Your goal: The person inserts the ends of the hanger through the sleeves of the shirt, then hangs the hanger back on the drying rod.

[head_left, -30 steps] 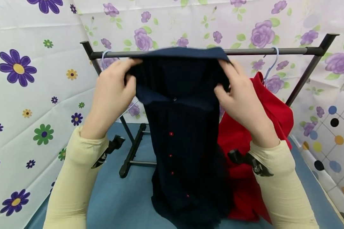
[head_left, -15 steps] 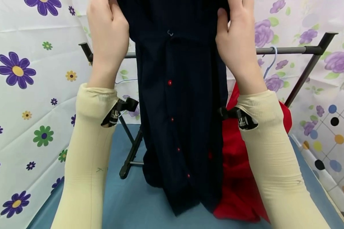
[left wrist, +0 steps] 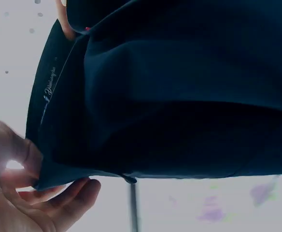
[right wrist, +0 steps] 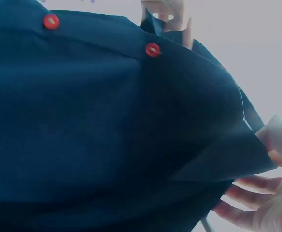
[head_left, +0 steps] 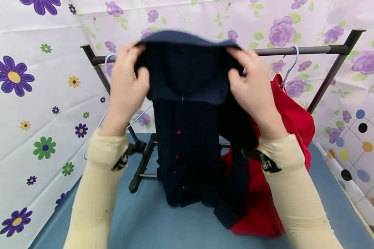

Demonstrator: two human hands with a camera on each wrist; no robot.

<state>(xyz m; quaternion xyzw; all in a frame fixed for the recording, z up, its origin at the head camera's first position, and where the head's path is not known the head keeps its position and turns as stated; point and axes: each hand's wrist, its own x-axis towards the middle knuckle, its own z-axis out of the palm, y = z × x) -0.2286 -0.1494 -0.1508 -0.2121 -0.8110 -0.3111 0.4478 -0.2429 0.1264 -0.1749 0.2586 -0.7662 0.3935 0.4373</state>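
Observation:
A navy button-up shirt (head_left: 196, 131) with small red buttons hangs in front of the rack, its front facing me and its hem low over the blue cloth. At the left end of the collar (head_left: 187, 38), my left hand (head_left: 129, 83) pinches the fabric between thumb and fingers. My right hand (head_left: 252, 86) grips the opposite end the same way, so the collar is stretched between them. In the left wrist view, pale lettering (left wrist: 50, 79) runs along the inside of the collar. The right wrist view shows two red buttons (right wrist: 153, 50) on the front, near the top.
Behind the shirt stands a black rack with a horizontal bar (head_left: 299, 51). A red garment (head_left: 299, 114) hangs on a light-blue hanger (head_left: 294, 64) at the right. Another light-blue hanger (head_left: 140, 116) is partly hidden behind my left arm. Blue cloth (head_left: 143, 221) covers the surface.
Both hands rose with the shirt to the top of the view, then came back down. The shirt's lower part swung and now hangs higher than before. My grip on the collar continues.

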